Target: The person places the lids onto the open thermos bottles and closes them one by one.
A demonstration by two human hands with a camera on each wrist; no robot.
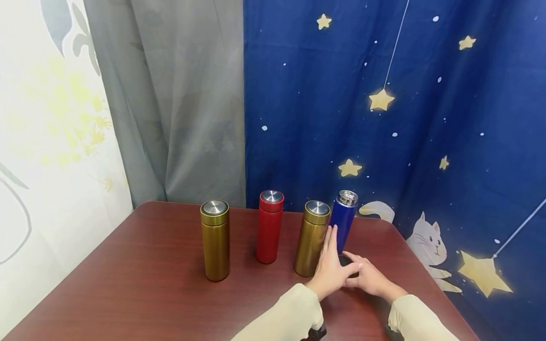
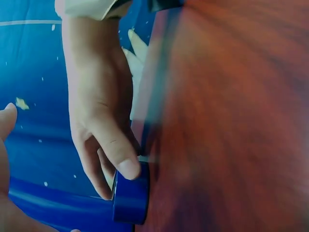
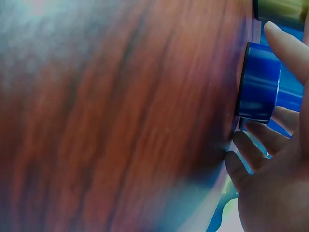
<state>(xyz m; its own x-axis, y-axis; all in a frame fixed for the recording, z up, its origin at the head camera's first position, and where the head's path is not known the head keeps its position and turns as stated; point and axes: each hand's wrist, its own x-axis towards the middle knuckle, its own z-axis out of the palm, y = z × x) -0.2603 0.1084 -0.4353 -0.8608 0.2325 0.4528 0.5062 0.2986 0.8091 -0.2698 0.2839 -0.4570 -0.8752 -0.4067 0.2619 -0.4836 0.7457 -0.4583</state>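
A blue bottle (image 1: 344, 218) with no lid on its mouth leans slightly near the table's right back. My left hand (image 1: 329, 272) is in front of it, fingers straight along its side; whether they touch it I cannot tell. A blue lid (image 3: 259, 82) sits on the table close to the bottle's foot. Around the lid is my right hand (image 1: 370, 277), thumb and fingers spread to either side; in the left wrist view its thumb (image 2: 128, 168) overlaps the lid. A gold bottle (image 1: 313, 239) with its lid on stands just left of my left hand.
A red bottle (image 1: 270, 227) and another gold bottle (image 1: 216, 241), both lidded, stand upright farther left on the reddish-brown table (image 1: 162, 284). Behind the table hang a grey curtain (image 1: 196, 104) and a blue starry one (image 1: 298, 104). The table's right edge runs near my right hand.
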